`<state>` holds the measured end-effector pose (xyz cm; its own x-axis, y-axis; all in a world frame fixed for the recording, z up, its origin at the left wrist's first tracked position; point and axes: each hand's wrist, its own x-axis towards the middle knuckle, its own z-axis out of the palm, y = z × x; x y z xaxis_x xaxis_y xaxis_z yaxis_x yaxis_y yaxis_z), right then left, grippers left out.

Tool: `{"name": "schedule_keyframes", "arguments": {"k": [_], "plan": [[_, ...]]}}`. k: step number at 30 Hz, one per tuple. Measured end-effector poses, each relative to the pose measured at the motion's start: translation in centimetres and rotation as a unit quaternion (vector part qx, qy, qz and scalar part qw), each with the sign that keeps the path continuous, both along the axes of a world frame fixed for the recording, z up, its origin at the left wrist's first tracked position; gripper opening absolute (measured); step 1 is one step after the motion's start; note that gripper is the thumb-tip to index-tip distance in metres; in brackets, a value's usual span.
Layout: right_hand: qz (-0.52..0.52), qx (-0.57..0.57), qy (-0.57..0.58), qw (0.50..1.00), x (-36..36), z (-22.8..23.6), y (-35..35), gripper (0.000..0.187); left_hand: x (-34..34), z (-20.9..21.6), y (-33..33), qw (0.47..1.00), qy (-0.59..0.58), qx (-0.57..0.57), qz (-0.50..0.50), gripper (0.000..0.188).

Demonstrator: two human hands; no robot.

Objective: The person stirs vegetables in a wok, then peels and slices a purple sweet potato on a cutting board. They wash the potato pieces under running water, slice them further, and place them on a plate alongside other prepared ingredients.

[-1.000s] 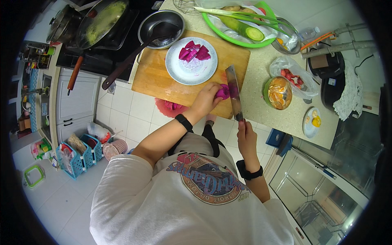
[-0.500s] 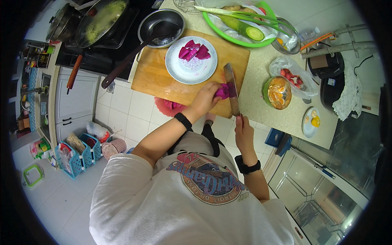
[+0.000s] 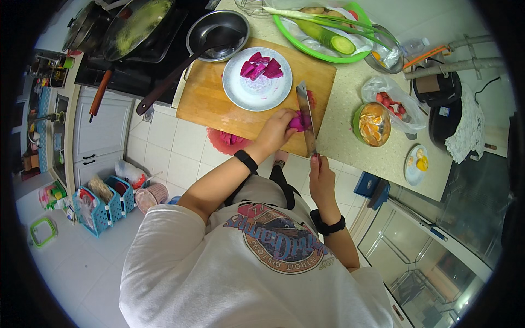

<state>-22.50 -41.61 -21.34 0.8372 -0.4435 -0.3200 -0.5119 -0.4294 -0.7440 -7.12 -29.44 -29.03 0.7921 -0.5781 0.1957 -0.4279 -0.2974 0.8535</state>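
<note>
On the cutting board [image 3: 205,104], the left hand [image 3: 276,131] curls closed around a magenta fruit piece [image 3: 296,123], while the right hand [image 3: 322,177] grips a cleaver [image 3: 306,113] by its handle, the blade so close that skidding on possibly slick flesh could nick the left fingers.

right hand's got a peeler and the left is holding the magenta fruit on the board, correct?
The tool is wrong: the head view shows the right hand holding a broad-bladed knife. The left hand is indeed holding the magenta fruit on the board.
</note>
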Motion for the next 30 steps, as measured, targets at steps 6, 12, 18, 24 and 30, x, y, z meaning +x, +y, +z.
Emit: {"name": "schedule_keyframes", "arguments": {"k": [6, 12, 18, 24, 30], "plan": [[0.016, -0.027, 0.040, 0.999, 0.8, -1.0, 0.0, 0.038, 0.1, -0.1, 0.0, 1.000, -0.024, -0.006, -0.004, 0.042], [-0.008, 0.000, 0.020, 1.000, 0.0, 1.0, 0.1, 0.036, -0.2, 0.1, 0.1, 1.000, 0.010, -0.012, 0.006, 0.044], [0.000, 0.008, -0.002, 1.000, 0.0, 1.9, 0.4, 0.035, -0.3, 0.0, 0.2, 0.999, 0.029, -0.019, 0.012, 0.042], [0.018, 0.002, 0.014, 1.000, 0.3, 0.3, 0.7, 0.033, -0.4, -0.4, 0.3, 0.998, 0.053, -0.030, 0.012, 0.041], [0.014, 0.014, 0.039, 0.999, 0.4, -1.5, 0.6, 0.032, -0.3, -0.4, 0.4, 0.999, 0.041, -0.008, 0.009, 0.043]]}}
